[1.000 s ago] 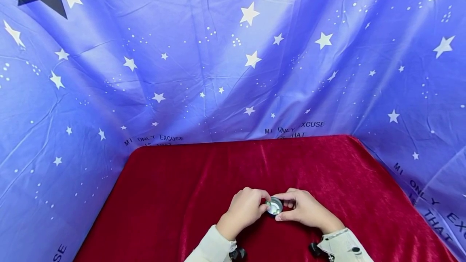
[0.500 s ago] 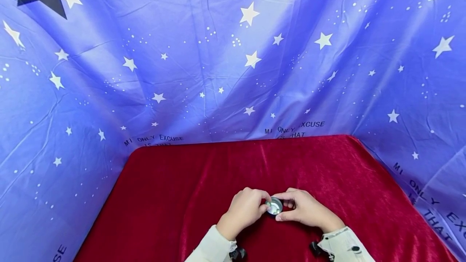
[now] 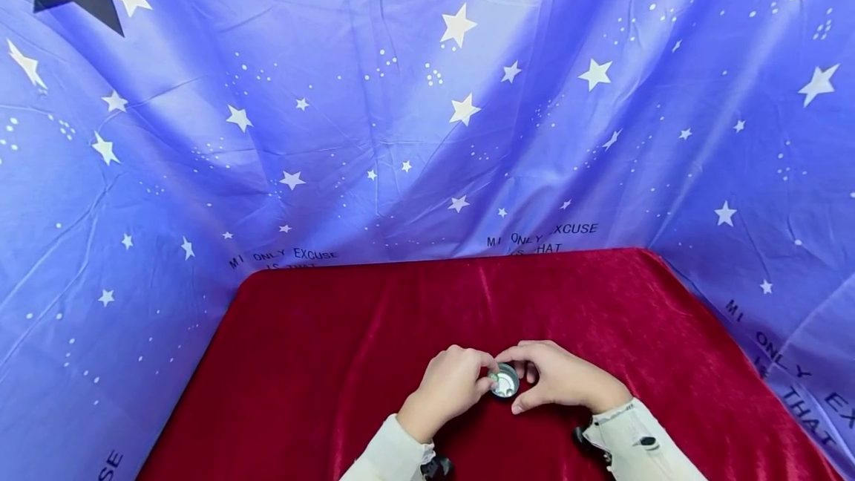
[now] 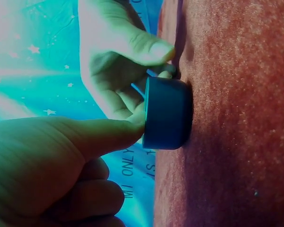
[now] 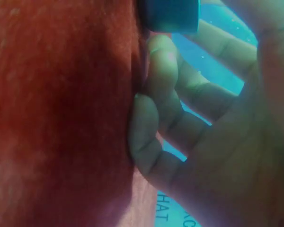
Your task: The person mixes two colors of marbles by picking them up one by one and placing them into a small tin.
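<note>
- The little round tin (image 3: 504, 380) is sitting on the red cloth (image 3: 347, 362), between both hands.
- The left hand (image 3: 449, 384) is pinching its side.
- The right hand (image 3: 561, 381) is curling round it.
- Holding it flat and steady is working best.

Hidden and cut-off parts around the small round tin (image 3: 504, 381)

Seen from the head, the tin's side walls are covered by the left hand (image 3: 449, 384) and right hand (image 3: 559, 381), and what lies inside it is too small to tell. In the right wrist view the tin (image 5: 173, 14) is cut off by the top edge and the red cloth (image 5: 61, 113) beside it is blurred. The sleeves (image 3: 387, 459) nearer than the tin run off the bottom edge.
</note>
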Action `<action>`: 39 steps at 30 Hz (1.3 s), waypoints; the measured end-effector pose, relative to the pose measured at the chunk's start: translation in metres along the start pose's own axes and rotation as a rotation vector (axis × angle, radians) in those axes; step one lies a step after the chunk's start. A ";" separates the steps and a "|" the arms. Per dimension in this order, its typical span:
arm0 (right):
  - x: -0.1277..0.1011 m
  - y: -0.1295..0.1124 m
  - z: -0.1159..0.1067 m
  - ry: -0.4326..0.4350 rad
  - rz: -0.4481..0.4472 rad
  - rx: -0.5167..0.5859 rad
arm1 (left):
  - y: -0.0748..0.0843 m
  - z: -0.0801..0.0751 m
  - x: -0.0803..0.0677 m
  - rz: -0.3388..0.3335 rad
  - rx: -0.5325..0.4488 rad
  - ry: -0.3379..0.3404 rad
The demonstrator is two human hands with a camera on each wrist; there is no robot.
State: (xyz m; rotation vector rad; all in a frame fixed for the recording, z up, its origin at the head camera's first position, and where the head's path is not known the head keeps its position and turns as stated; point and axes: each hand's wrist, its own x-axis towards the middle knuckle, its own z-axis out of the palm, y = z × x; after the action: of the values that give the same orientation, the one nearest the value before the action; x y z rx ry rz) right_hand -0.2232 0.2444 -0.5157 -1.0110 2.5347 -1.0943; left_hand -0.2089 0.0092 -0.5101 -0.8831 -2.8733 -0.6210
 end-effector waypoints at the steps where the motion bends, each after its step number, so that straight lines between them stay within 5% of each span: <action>1: 0.001 0.000 0.000 0.007 0.001 -0.003 | 0.000 0.000 0.000 0.003 0.001 0.002; 10: 0.000 0.004 0.005 0.011 0.041 0.052 | 0.004 -0.002 -0.002 0.006 0.012 -0.007; 24: 0.002 0.001 0.009 0.046 0.046 -0.040 | 0.004 -0.003 -0.001 0.006 0.013 -0.006; 39: 0.002 0.000 0.008 0.028 0.087 0.019 | -0.010 -0.017 -0.001 -0.034 -0.045 0.028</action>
State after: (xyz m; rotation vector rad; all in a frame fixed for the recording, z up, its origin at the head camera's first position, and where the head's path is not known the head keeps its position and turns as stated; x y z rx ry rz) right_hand -0.2214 0.2383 -0.5216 -0.8776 2.5590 -1.1128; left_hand -0.2147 -0.0055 -0.4980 -0.8265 -2.8651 -0.6987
